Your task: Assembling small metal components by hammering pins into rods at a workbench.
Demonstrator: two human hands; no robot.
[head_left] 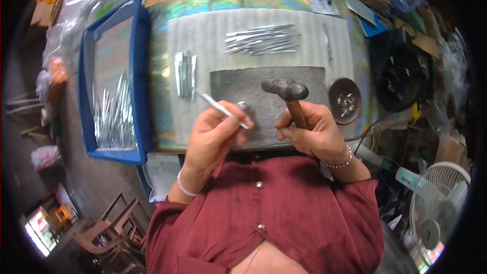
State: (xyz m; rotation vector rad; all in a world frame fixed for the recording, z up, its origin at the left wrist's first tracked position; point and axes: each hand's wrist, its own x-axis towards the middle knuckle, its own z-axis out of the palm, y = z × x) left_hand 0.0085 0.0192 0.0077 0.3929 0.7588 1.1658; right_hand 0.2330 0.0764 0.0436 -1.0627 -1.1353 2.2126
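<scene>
Your maroon shirt (264, 213) is filling the lower part of the view, with both forearms rising from it toward the table (203, 0); your left hand (215, 134) is curling its fingers (238, 122) closed around a thin metal strip (219, 106), which is slanting up and to the left, its lower end sitting just beside a small round metal piece (243, 105) on the dark steel block (269, 96), though whether the two are touching is hard to tell at this size; your right hand (309, 132) is gripping the wooden handle of a hammer (286, 91) with its fingers wrapped shut, and the dark hammer head is hovering above the block, near the strip's end; a white bangle is sitting on your left wrist and a beaded bracelet on your right; beyond the block, a loose pile of metal strips (261, 39) is lying on the grey corrugated mat (203, 35); a small stack of cut strips (185, 73) is resting to the left of the block; a blue tray (144, 71) at far left is holding more strips; a dark round bowl (345, 100) with small metal bits is sitting just right of the block.
</scene>
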